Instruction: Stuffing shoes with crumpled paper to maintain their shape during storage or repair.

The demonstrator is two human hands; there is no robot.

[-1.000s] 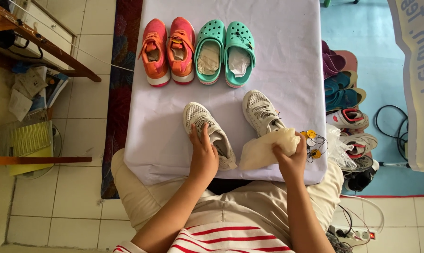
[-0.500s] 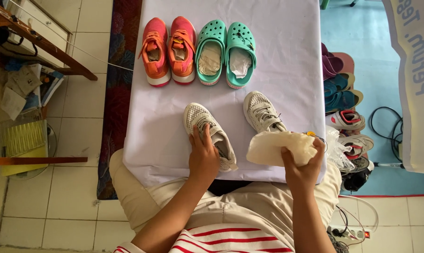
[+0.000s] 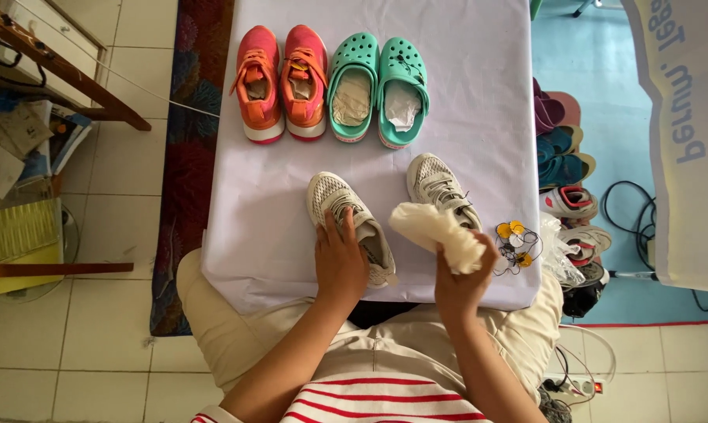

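Fingers of my left hand (image 3: 340, 262) lie flat over the heel of the near white sneaker (image 3: 350, 223) on the lilac table (image 3: 479, 117) — light, soft mesh, best gripped at the collar. Right hand (image 3: 464, 278) is curled around wadded white paper (image 3: 436, 235) — crushable, weightless.

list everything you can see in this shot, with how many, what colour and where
grey sneakers: two, light grey, near edge of table
orange sneakers: two, orange-pink, far left of table
clogs: two, teal, beside the orange pair
wad of paper: one, white, in right hand
tags: small bunch, yellow, near right corner
table cover: one, pale lilac
shoe pile: several, mixed colours, floor at right
left hand: on the left grey sneaker
right hand: gripping the paper
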